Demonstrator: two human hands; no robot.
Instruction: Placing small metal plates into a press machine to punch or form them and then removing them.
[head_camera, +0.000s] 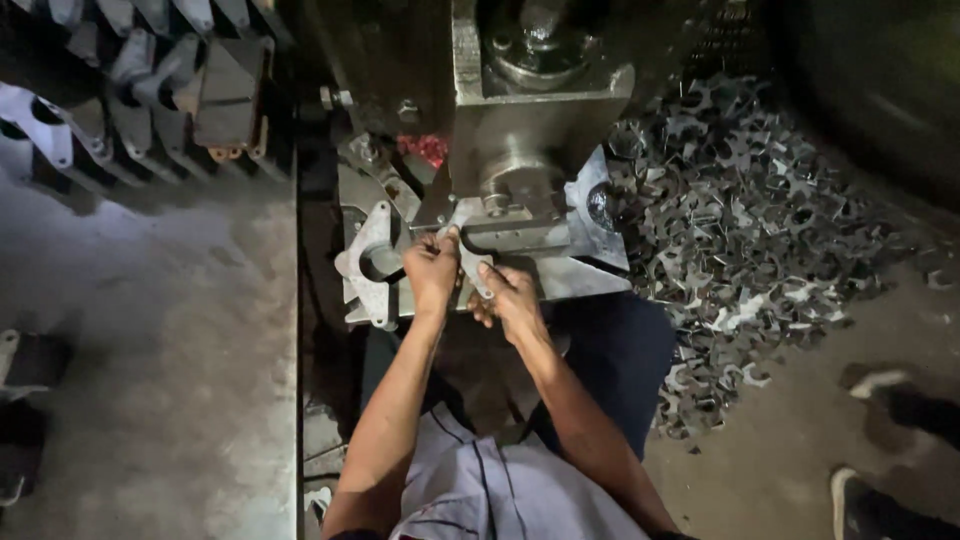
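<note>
The left hand (432, 272) was curled shut, its fingertips pinched on the upper end of a flat metal plate (470, 262) right at the mouth of the press. The right hand (507, 297) lay just beside it, lower and to the right, fingers folded around the plate's lower end, so both hands clamped the same piece. The plate itself was pale grey and curved, lying across the edge of the press bed (560, 275) directly under the ram (520, 175), partly hidden by the fingers; its full outline could not be made out.

Just left of the left hand, another cut plate (366, 262) with a rounded opening rested against the machine's base. Above the hands rose the heavy body of the press (540, 70), dark and greasy, with a scrap of red cloth (425, 148) tucked beside it.

To the right, a large heap of small metal offcuts (740, 230) spread over the floor (800, 440), near the person's dark trouser leg (615, 350). To the left stretched a grey bench (170, 350), and at its far end stood a row of stacked metal parts (150, 80). A shoe (890, 400) showed at the lower right.
</note>
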